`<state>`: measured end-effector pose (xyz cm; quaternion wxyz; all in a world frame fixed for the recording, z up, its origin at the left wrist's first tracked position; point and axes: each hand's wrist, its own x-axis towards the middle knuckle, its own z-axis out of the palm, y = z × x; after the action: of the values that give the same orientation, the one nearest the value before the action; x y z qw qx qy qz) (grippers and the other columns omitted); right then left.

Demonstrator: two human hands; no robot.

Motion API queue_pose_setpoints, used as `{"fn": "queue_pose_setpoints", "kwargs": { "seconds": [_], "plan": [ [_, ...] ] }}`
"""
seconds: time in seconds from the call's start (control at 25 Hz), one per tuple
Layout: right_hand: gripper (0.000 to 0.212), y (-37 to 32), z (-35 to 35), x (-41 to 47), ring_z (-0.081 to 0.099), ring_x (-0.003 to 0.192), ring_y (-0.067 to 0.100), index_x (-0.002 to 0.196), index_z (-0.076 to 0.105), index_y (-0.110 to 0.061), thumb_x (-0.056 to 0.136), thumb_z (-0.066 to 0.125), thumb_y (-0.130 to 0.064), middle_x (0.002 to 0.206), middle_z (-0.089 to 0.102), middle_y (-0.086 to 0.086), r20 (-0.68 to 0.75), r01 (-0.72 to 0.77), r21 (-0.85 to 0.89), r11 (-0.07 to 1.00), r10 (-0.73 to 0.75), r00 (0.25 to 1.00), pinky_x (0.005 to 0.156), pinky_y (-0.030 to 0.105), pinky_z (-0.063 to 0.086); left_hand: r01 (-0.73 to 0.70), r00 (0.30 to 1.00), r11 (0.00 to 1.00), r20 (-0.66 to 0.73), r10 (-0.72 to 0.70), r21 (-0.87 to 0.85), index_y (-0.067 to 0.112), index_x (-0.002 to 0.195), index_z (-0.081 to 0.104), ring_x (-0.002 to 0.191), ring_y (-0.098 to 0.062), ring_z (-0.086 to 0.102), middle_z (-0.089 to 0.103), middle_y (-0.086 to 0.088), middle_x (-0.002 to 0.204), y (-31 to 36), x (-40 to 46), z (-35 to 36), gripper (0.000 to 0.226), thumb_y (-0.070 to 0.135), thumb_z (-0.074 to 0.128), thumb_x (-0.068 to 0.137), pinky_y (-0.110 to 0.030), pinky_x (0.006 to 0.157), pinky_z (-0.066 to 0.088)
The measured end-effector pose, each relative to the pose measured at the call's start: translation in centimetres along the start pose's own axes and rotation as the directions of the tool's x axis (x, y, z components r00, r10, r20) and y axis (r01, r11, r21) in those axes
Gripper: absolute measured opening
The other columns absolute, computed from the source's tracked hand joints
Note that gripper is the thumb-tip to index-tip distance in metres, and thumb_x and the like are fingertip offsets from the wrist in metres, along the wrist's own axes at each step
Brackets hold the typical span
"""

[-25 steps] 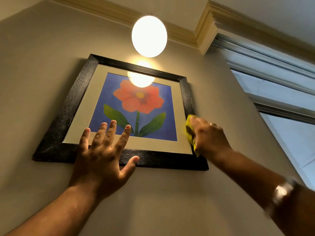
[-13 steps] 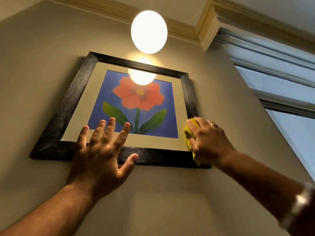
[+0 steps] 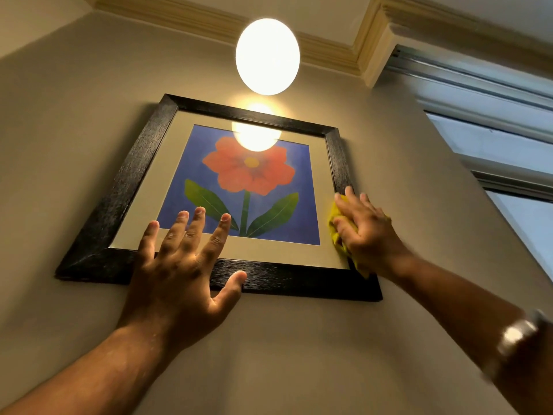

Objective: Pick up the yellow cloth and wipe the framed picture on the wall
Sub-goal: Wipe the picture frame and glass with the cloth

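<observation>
Mid-wipe: right hand (image 3: 366, 232) fingers clamped on yellow cloth (image 3: 336, 232) at framed picture (image 3: 248, 187) rt edge. Left hand (image 3: 179, 271) splayed flat, bracing. Next, prob sweep across glass w/ light pressure.

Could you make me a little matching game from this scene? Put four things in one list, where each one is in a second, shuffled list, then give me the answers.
Things:
1. yellow cloth
2. left hand
3. round lamp
4. window

Places:
A. glowing above the framed picture
B. far right of the wall
C. bunched under the right hand at the frame's lower right corner
D. spread open over the frame's bottom edge

Pairs: 1-C, 2-D, 3-A, 4-B
</observation>
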<state>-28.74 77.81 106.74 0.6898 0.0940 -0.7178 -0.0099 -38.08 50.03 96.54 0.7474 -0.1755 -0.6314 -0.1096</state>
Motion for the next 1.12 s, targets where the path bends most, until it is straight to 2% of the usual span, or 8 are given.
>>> {"fn": "queue_pose_setpoints", "kwargs": {
  "seconds": [0.12, 0.28, 0.44, 0.6, 0.72, 0.92, 1.04, 1.12],
  "plan": [
    [0.068, -1.2, -1.4, 9.1, 0.024, 0.142, 0.037, 0.149, 0.009, -0.023, 0.094, 0.044, -0.037, 0.159, 0.018, 0.013, 0.009, -0.198, 0.011, 0.98, 0.198, 0.98, 0.117, 0.049, 0.022, -0.001, 1.0, 1.0, -0.002, 0.001, 0.018, 0.035, 0.151, 0.014, 0.146, -0.03, 0.022, 0.025, -0.013, 0.157, -0.1, -0.3, 0.2, 0.079, 0.072, 0.023, 0.082, -0.058, 0.118, 0.012],
    [0.046, -1.5, -1.6, 12.2, 0.048, 0.121, 0.038, 0.132, 0.038, -0.016, 0.091, 0.046, -0.036, 0.139, 0.047, 0.017, -0.059, -0.249, 0.005, 0.969, 0.248, 0.967, 0.103, 0.051, 0.041, -0.007, 1.0, 0.999, -0.001, 0.007, 0.042, 0.035, 0.151, 0.012, 0.146, -0.031, 0.021, 0.022, -0.013, 0.158, -0.2, -0.1, 0.1, 0.079, 0.074, 0.02, 0.082, -0.057, 0.119, 0.011],
    [0.053, -0.9, -0.4, 0.3, 0.045, 0.12, 0.036, 0.127, 0.047, -0.02, 0.083, 0.054, -0.049, 0.136, 0.044, 0.017, -0.139, -0.06, -0.091, 0.994, 0.047, 0.989, 0.102, 0.041, 0.038, 0.0, 1.0, 1.0, -0.008, 0.0, 0.028, 0.035, 0.151, 0.012, 0.146, -0.031, 0.022, 0.024, -0.014, 0.158, -0.3, -0.1, 0.3, 0.081, 0.074, 0.022, 0.08, -0.058, 0.118, 0.011],
    [0.062, -1.4, -0.2, -11.1, 0.05, 0.116, 0.024, 0.134, 0.043, -0.027, 0.081, 0.043, -0.058, 0.13, 0.05, 0.007, -0.068, 0.115, -0.129, 0.985, -0.125, 0.99, 0.095, 0.032, 0.037, -0.005, 1.0, 1.0, -0.012, 0.005, 0.016, 0.036, 0.151, 0.011, 0.146, -0.032, 0.023, 0.025, -0.014, 0.158, -0.2, 0.1, 0.4, 0.081, 0.073, 0.024, 0.081, -0.058, 0.118, 0.011],
    [0.055, -0.7, -1.2, -5.4, 0.049, 0.125, 0.028, 0.139, 0.042, -0.025, 0.086, 0.047, -0.038, 0.143, 0.048, 0.008, -0.084, 0.121, -0.141, 0.982, -0.134, 0.987, 0.1, 0.037, 0.041, -0.01, 1.0, 1.0, -0.014, 0.01, 0.02, 0.035, 0.151, 0.01, 0.146, -0.032, 0.023, 0.025, -0.014, 0.158, -0.3, -0.1, 0.4, 0.08, 0.073, 0.022, 0.082, -0.059, 0.118, 0.012],
    [0.048, -0.4, -2.9, 11.0, 0.052, 0.117, 0.037, 0.14, 0.039, -0.027, 0.092, 0.047, -0.024, 0.14, 0.05, 0.015, 0.005, -0.102, -0.139, 0.985, 0.104, 0.995, 0.09, 0.035, 0.044, -0.004, 0.999, 0.999, -0.038, 0.006, 0.048, 0.034, 0.151, 0.01, 0.145, -0.034, 0.024, 0.026, -0.015, 0.157, -0.4, -0.2, 0.7, 0.08, 0.074, 0.019, 0.082, -0.057, 0.118, 0.012],
    [0.053, -0.7, -3.2, 10.6, 0.052, 0.117, 0.035, 0.142, 0.037, -0.027, 0.091, 0.049, -0.022, 0.14, 0.05, 0.014, 0.049, -0.128, -0.118, 0.985, 0.134, 0.99, 0.092, 0.037, 0.045, -0.007, 0.999, 0.999, -0.05, 0.01, 0.052, 0.034, 0.151, 0.009, 0.145, -0.034, 0.023, 0.025, -0.016, 0.157, -0.4, -0.3, 0.9, 0.08, 0.074, 0.019, 0.083, -0.057, 0.117, 0.012],
    [0.055, -0.1, -3.6, 4.7, 0.052, 0.119, 0.033, 0.14, 0.041, -0.026, 0.086, 0.053, -0.023, 0.142, 0.05, 0.012, 0.076, -0.049, -0.092, 0.995, 0.056, 0.996, 0.099, 0.038, 0.044, -0.006, 0.999, 0.999, -0.051, 0.009, 0.049, 0.034, 0.151, 0.011, 0.145, -0.035, 0.024, 0.026, -0.017, 0.157, -0.5, -0.2, 0.9, 0.08, 0.074, 0.02, 0.082, -0.058, 0.117, 0.013]
  ]
}}
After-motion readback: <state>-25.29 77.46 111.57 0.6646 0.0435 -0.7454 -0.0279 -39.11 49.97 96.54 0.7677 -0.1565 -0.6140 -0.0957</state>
